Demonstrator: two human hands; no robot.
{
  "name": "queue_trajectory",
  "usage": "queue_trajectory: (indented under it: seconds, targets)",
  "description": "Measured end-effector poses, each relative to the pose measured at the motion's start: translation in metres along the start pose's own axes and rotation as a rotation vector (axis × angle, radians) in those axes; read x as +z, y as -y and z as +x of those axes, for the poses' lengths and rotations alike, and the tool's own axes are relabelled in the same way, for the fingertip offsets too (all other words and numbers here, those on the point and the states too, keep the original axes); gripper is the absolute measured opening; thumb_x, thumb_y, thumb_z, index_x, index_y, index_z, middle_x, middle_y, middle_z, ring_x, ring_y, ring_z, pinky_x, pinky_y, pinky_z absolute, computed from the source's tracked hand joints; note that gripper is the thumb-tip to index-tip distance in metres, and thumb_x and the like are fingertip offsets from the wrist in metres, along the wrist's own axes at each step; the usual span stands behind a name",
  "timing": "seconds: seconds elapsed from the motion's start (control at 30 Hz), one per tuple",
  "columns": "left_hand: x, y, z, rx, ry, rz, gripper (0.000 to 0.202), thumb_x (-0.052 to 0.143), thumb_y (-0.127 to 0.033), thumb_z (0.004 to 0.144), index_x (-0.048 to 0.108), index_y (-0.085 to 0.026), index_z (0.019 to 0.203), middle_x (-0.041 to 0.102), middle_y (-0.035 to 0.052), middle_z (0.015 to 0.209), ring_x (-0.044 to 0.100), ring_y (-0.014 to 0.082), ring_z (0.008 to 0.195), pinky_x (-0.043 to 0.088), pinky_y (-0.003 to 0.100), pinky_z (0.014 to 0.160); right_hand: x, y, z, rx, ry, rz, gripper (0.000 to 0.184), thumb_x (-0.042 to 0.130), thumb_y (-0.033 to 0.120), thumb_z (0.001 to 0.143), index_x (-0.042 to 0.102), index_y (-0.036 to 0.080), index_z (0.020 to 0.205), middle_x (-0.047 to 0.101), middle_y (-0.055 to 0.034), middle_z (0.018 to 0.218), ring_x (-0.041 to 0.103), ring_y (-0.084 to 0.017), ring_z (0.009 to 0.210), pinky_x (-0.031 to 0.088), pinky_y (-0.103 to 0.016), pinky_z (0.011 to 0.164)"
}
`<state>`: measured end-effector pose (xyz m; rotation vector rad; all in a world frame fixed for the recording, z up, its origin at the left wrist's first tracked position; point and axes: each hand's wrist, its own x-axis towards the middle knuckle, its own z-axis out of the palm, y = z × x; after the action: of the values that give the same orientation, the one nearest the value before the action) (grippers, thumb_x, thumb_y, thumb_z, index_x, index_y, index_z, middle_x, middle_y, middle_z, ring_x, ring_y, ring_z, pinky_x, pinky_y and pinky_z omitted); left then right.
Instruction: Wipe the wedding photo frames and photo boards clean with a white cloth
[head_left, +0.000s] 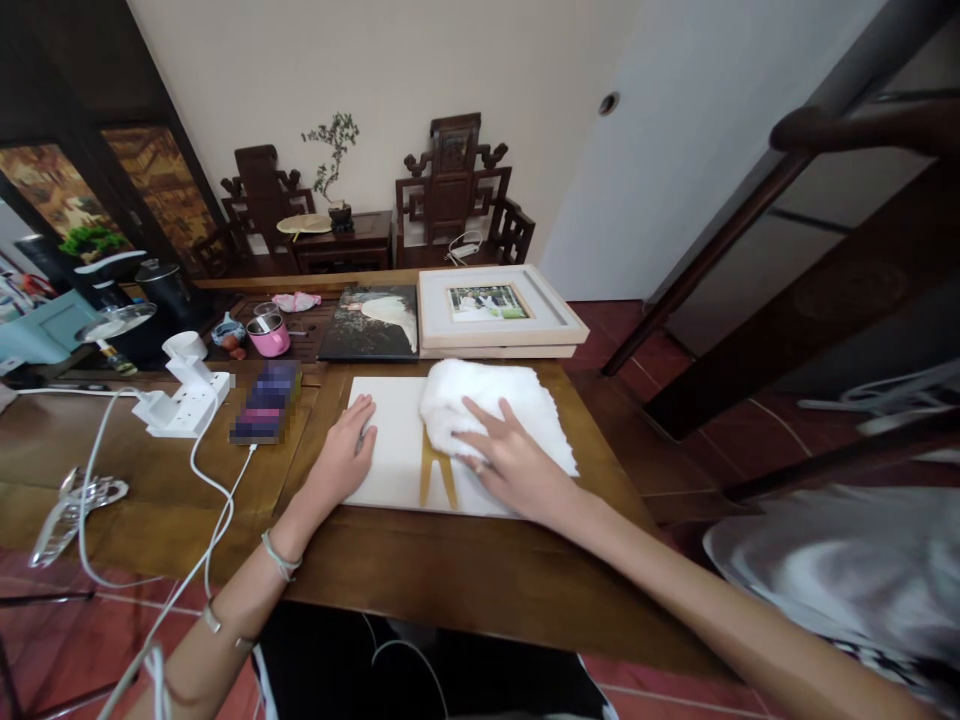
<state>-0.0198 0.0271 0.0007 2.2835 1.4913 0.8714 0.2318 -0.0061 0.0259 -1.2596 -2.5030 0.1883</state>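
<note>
Resting fingers-apart on the white cloth (480, 383), your right hand (517, 458) presses the white board (394, 420); your left hand (349, 452) lies on its left edge, fingers together. Left, a phone (266, 402) and power strip (187, 408); beyond, framed photo (491, 302) on the wooden counter (480, 570); farther, carved chairs (454, 180).

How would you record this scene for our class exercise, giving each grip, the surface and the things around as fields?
Left grip: resting on the left side of a white panel
Right grip: fingers spread on a fluffy white cloth
Cloth: lying on the panel
Surface: brown wooden table
Beyond the panel: framed photograph, dark photo print
Left of the panel: pink mug, white power strip
</note>
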Motion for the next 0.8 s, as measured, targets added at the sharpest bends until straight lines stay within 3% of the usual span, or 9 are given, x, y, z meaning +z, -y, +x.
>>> queue_trajectory:
  seconds: [0.17,0.27,0.33,0.43,0.53,0.63,0.8]
  targets:
    - [0.001,0.001,0.0,0.008,-0.016,-0.01,0.04,0.04,-0.024,0.09,0.055,-0.01,0.125,0.049,0.0167,0.139,0.04,0.0251,0.134,0.031,0.047,0.112,-0.013,0.046,-0.052,-0.232,0.158,0.09,0.045,0.047,0.004,0.07,0.068,0.02,0.106,0.034,-0.0101,0.149,0.013,-0.034,0.141,0.008,-0.068,0.108]
    - [0.001,0.0,0.0,0.01,-0.005,-0.004,0.042,0.039,-0.024,0.09,0.054,-0.008,0.126,0.049,0.018,0.139,0.04,0.0252,0.135,0.031,0.046,0.113,-0.021,0.053,-0.059,-0.319,0.262,0.137,0.043,0.049,0.006,0.069,0.068,0.023,0.105,0.033,-0.006,0.15,0.015,-0.032,0.141,0.007,-0.067,0.109]
    - [0.0,0.0,0.0,0.006,0.005,0.0,0.043,0.039,-0.024,0.09,0.054,-0.004,0.126,0.048,0.0198,0.139,0.039,0.0256,0.135,0.03,0.045,0.113,-0.024,0.046,-0.052,-0.335,0.27,0.138,0.044,0.049,0.007,0.072,0.067,0.023,0.108,0.035,-0.0055,0.149,0.017,-0.029,0.141,0.01,-0.063,0.111]
    - [-0.001,-0.001,0.0,0.002,0.013,-0.004,0.044,0.039,-0.024,0.09,0.054,-0.003,0.126,0.047,0.0204,0.14,0.039,0.0261,0.135,0.03,0.045,0.113,-0.021,0.025,-0.025,-0.319,0.211,0.092,0.043,0.046,0.007,0.077,0.064,0.018,0.115,0.041,-0.0117,0.146,0.021,-0.026,0.141,0.014,-0.058,0.113]
    - [-0.001,-0.001,0.0,-0.002,0.013,-0.011,0.044,0.039,-0.024,0.09,0.054,-0.004,0.126,0.047,0.0202,0.14,0.039,0.0261,0.135,0.03,0.045,0.113,-0.014,0.0,0.01,-0.26,0.138,0.017,0.041,0.046,0.008,0.081,0.061,0.012,0.118,0.046,-0.0194,0.14,0.025,-0.027,0.139,0.018,-0.058,0.112]
    - [-0.001,-0.001,0.0,-0.01,0.011,-0.017,0.043,0.04,-0.024,0.09,0.054,-0.005,0.126,0.047,0.0198,0.14,0.039,0.0261,0.135,0.029,0.046,0.113,-0.009,-0.016,0.042,-0.176,0.095,-0.038,0.037,0.042,0.011,0.087,0.059,0.012,0.12,0.05,-0.02,0.137,0.028,-0.029,0.138,0.022,-0.059,0.11]
    - [-0.001,-0.001,0.0,-0.009,0.002,-0.016,0.042,0.04,-0.023,0.09,0.054,-0.007,0.126,0.048,0.0185,0.14,0.039,0.0255,0.135,0.03,0.046,0.113,-0.004,-0.007,0.053,-0.091,0.075,-0.084,0.037,0.042,0.011,0.088,0.059,0.015,0.121,0.043,-0.0146,0.144,0.024,-0.036,0.139,0.023,-0.067,0.104]
